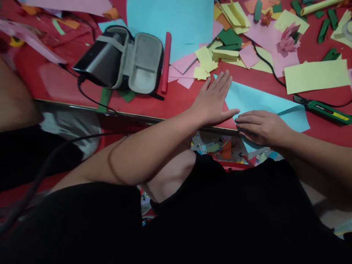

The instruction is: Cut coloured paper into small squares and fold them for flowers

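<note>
A light blue sheet of paper (255, 97) lies at the table's front edge, with a folded flap toward its right end. One part of it hangs past the edge below my right hand. My left hand (210, 99) is flat at the sheet's left side, fingers spread and thumb pointing right. My right hand (262, 126) rests on the front part of the sheet, its fingers stretched out to the left and lying close together. Between the left thumb and the right fingertips there is a small gap. The underside of my right hand is hidden.
A hard case (145, 62) with a dark device (100, 55) stands open at left, beside a red paper roll (165, 62). A green utility knife (327, 111) lies at right. Paper scraps, a pink paper flower (288, 38) and a black cable (266, 62) are behind. Another person's arm (18, 97) is at far left.
</note>
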